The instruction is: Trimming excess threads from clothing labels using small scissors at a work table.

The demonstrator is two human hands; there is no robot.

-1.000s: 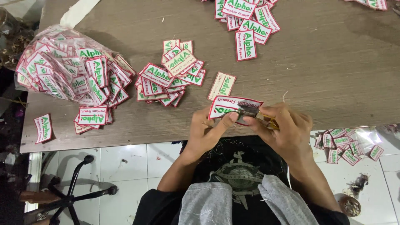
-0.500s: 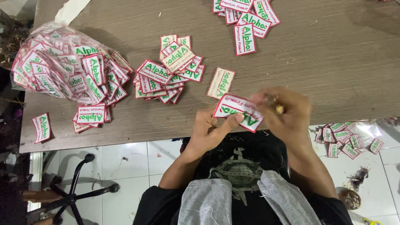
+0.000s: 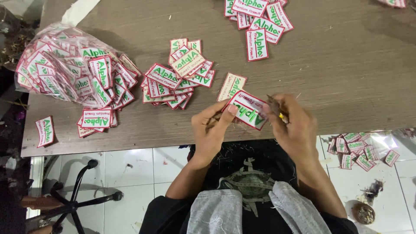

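Observation:
My left hand [image 3: 212,128] pinches the lower left corner of a white rectangular embroidered patch [image 3: 248,109] with a red border and green lettering, held over the near edge of the wooden table [image 3: 338,73]. My right hand [image 3: 292,125] touches the patch's right edge and holds a small metal cutting tool [image 3: 275,107] with a yellow spot at its base. A single patch [image 3: 231,86] lies face down on the table just beyond my hands.
A clear plastic bag [image 3: 65,71] full of patches lies at the left, with loose patches spilling beside it. Another pile [image 3: 177,73] sits mid-table, a third [image 3: 258,21] at the far edge. Several patches [image 3: 359,149] lie on the tiled floor at right. A stool base [image 3: 78,195] stands lower left.
The patch has been turned and tilted in my hands and lowered toward the table edge. My right hand shifted along its right edge with the tool.

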